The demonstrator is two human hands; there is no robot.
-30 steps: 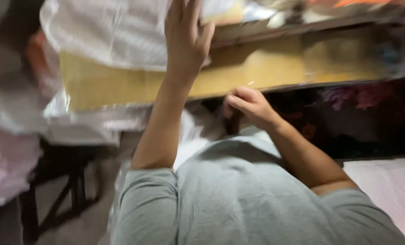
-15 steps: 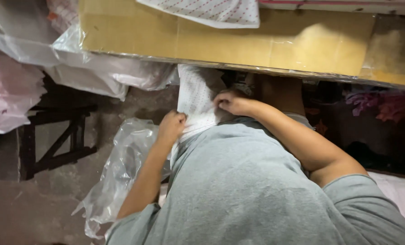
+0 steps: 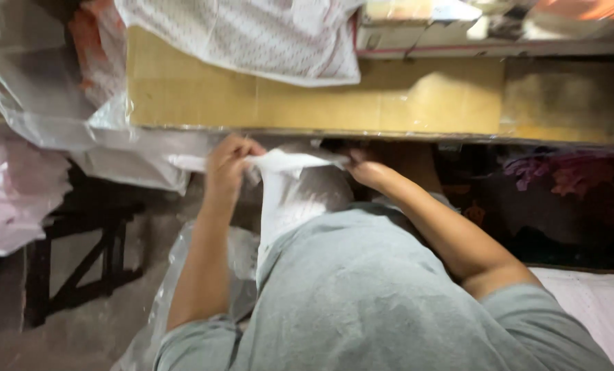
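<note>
Both hands' grip clenched on white cloth: left hand (image 3: 226, 165), right hand (image 3: 367, 172) stretch white cloth (image 3: 286, 185) just below cardboard table (image 3: 321, 103) edge; clear plastic bag (image 3: 176, 288) crowds left.

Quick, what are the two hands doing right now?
Left hand: closed, pinching one end of the white cloth.
Right hand: closed on the cloth's other end.

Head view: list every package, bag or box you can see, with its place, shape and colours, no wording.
Cardboard box: long, flat, tan, across the top.
Patterned packet: white with small dots, lying on the box.
Clear plastic bag: crumpled, far left.
White bag: soft, stretched between the left hand and the right hand.
Small boxes: pale, upper right, blurred.
</note>
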